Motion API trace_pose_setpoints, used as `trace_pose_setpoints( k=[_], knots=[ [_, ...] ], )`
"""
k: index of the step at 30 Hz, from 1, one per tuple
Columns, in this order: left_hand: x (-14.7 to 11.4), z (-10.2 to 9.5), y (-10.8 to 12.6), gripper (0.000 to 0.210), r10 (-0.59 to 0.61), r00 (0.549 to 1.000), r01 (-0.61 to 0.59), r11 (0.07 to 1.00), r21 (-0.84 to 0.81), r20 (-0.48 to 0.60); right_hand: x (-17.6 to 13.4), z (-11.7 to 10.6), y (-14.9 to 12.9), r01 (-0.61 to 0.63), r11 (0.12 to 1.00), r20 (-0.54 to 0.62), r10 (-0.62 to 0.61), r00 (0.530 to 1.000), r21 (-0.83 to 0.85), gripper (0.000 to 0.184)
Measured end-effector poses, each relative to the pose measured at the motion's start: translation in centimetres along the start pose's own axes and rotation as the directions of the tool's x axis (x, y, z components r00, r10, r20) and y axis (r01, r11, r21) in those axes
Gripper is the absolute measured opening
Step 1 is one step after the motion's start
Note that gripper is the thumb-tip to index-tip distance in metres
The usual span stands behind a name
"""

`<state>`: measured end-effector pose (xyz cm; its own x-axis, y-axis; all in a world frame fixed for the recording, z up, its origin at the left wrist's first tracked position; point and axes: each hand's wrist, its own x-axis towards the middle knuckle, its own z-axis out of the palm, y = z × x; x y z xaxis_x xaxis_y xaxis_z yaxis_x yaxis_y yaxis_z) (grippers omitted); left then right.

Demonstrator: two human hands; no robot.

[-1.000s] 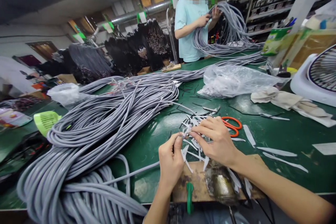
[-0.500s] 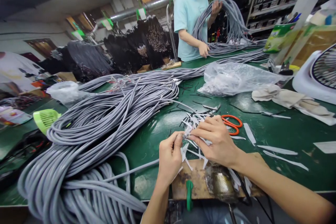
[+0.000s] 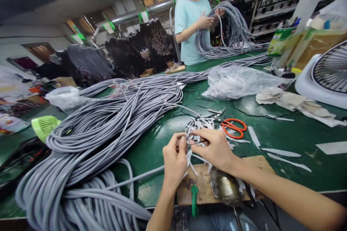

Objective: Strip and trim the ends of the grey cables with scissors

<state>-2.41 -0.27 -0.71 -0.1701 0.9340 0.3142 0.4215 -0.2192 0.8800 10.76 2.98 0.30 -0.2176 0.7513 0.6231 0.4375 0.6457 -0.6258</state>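
"Okay, quick one: where's the cable, and what are the fingers doing?"

"Gray cable (image 3: 148, 172) runs across the counter (image 3: 151, 144) into the left hand (image 3: 175, 158). Left thumb and index pinch it just short of its end, over the pile of white strips (image 3: 207, 122)."

"And the right hand (image 3: 217, 148)?"

"Right at the cable end, thumb and index apart, dark strand (image 3: 200, 142) between them. Can't tell if they grip it; too small."

"Doing this well means what?"

"My call: keep the left pinch firm and close to the end so the cable can't twist. Work the right fingers lightly, one strand at a time, no yanking. Keep loose strips out of the pinch. Scissors (image 3: 235, 129) lie just beyond the right hand, so mind the knuckles."

"Changes from half a second ago?"

"Left hand about the same. Right hand sits lower, so more of the scissors shows. Dark strand is visible; it isn't in the earlier frame. Across the counter, the co-worker's hand (image 3: 205, 21) is up at chest height by the coil (image 3: 233, 21) instead of down near the counter."
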Motion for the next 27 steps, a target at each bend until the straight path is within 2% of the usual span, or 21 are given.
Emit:
trace_pose_setpoints(
  k=[4, 7, 11, 15, 17, 19, 22, 25, 27],
  knots=[
    [-0.1, 0.0, 0.0, 0.021, 0.036, 0.999, -0.037, 0.998, 0.055, 0.016, 0.1, 0.1, -0.2, -0.025, 0.998, -0.048, 0.028, 0.998, 0.049, 0.015],
    [0.0, -0.2, 0.2, 0.025, 0.040, 0.997, -0.043, 0.998, 0.036, 0.062, 0.3, 0.1, -0.2, -0.132, 0.981, -0.005, 0.135, 0.991, 0.139, 0.014],
    [0.1, -0.9, 0.5, 0.035, -0.014, 0.976, 0.043, 0.991, -0.129, 0.219, 0.8, 0.6, 0.9, -0.301, 0.923, 0.095, 0.286, 0.953, 0.239, 0.013],
    [0.2, -1.5, 0.4, 0.040, -0.072, 0.949, 0.150, 0.959, -0.241, 0.306, 1.5, 0.2, 1.8, -0.350, 0.895, 0.009, 0.361, 0.932, 0.278, 0.022],
    [0.3, -1.6, 0.2, 0.040, -0.089, 0.943, 0.179, 0.948, -0.263, 0.322, 1.6, -0.5, 1.6, -0.311, 0.895, 0.015, 0.323, 0.946, 0.321, 0.023],
    [0.3, -1.6, 0.0, 0.039, -0.097, 0.937, 0.197, 0.940, -0.278, 0.335, 1.6, -1.1, 1.1, -0.218, 0.907, 0.080, 0.203, 0.976, 0.360, 0.020],
    [0.3, -1.8, 0.1, 0.037, -0.095, 0.936, 0.208, 0.927, -0.314, 0.339, 1.4, -1.6, 0.6, -0.104, 0.937, 0.120, 0.067, 0.991, 0.333, 0.013],
    [0.2, -1.8, 0.4, 0.026, -0.109, 0.924, 0.239, 0.913, -0.330, 0.367, 1.2, -1.5, 0.7, -0.085, 0.954, 0.110, 0.055, 0.992, 0.287, 0.012],
    [0.2, -1.6, 0.6, 0.026, -0.133, 0.918, 0.264, 0.907, -0.329, 0.373, 1.2, -1.4, 0.8, -0.082, 0.961, 0.117, 0.052, 0.992, 0.265, 0.011]
  ],
)
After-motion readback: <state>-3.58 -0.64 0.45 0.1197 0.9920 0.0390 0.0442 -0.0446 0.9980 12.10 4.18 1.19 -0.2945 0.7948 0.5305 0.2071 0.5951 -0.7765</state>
